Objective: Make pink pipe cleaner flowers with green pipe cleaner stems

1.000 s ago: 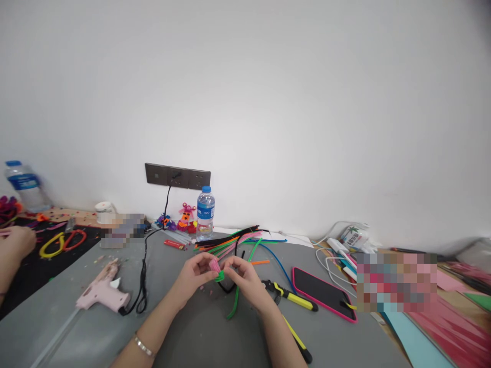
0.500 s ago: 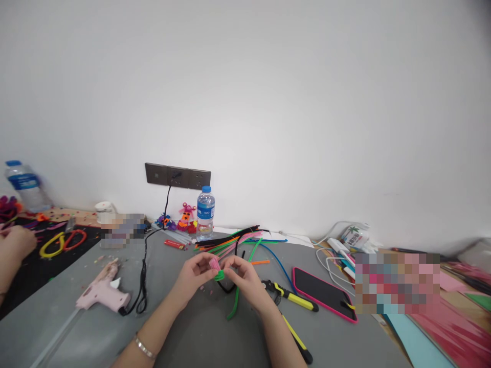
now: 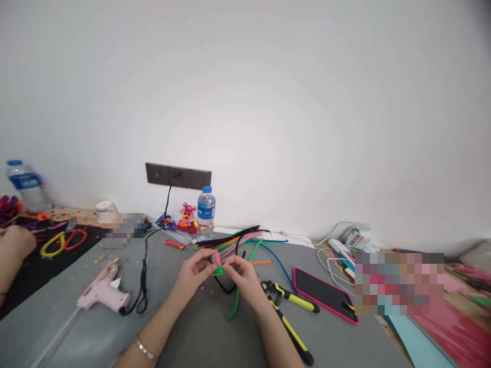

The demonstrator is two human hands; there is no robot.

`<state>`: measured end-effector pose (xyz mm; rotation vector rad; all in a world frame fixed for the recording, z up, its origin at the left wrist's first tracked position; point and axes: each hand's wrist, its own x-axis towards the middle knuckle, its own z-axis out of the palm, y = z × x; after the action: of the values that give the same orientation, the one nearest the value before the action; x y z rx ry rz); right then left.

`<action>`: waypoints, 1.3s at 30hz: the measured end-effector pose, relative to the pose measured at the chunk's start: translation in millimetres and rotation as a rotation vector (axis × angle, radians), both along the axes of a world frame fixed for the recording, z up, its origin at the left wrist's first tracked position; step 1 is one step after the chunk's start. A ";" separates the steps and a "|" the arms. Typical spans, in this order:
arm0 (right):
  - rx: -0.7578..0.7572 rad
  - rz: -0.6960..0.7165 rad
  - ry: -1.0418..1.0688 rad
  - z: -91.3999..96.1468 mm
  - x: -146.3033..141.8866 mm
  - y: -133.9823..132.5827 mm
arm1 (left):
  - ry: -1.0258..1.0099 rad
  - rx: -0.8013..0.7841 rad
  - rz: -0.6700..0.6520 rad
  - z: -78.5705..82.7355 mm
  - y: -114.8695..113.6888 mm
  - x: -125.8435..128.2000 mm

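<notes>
Between my two hands, above the grey mat, is a small pink and green pipe-cleaner piece (image 3: 217, 262), pink at the top and a green band below. My left hand (image 3: 196, 271) pinches it from the left. The fingertips of my right hand (image 3: 242, 273) are closed at its right side, on the green part. A green pipe cleaner (image 3: 234, 306) and a black one (image 3: 223, 289) lie beneath my hands. Just behind is a bundle of coloured pipe cleaners (image 3: 226, 243). Yellow-and-black pliers (image 3: 293, 296) lie open beside my right wrist.
A pink hot glue gun (image 3: 103, 291) with a black cord (image 3: 143, 271) lies on the left. A water bottle (image 3: 206, 214) stands near the wall. To the right are a phone (image 3: 324, 294) and coloured sheets (image 3: 452, 327). Another person's hand (image 3: 17, 245) is at far left, near scissors (image 3: 63, 243).
The pink and green piece has turned slightly in my fingers, its pink part now more upright. My right hand has shifted a little. The other person's hand moved slightly left.
</notes>
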<state>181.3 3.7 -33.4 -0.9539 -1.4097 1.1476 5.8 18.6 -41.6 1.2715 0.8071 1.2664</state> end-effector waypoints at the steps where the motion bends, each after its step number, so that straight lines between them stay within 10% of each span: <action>1: -0.008 -0.001 0.012 -0.1 0.2 0.3 | -0.010 0.018 -0.009 -1.1 0.3 -0.3; 29: -0.092 0.061 0.216 2.8 -2.9 -1.9 | -0.050 -0.122 -0.225 12.0 -8.0 -2.8; 39: -0.090 0.084 0.206 4.3 -3.6 -2.4 | -0.081 -0.021 -0.105 8.8 -6.4 -1.2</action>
<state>177.7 1.3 -29.2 -0.8194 -1.2504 1.3425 4.6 12.3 -32.8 1.2216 0.6855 1.2142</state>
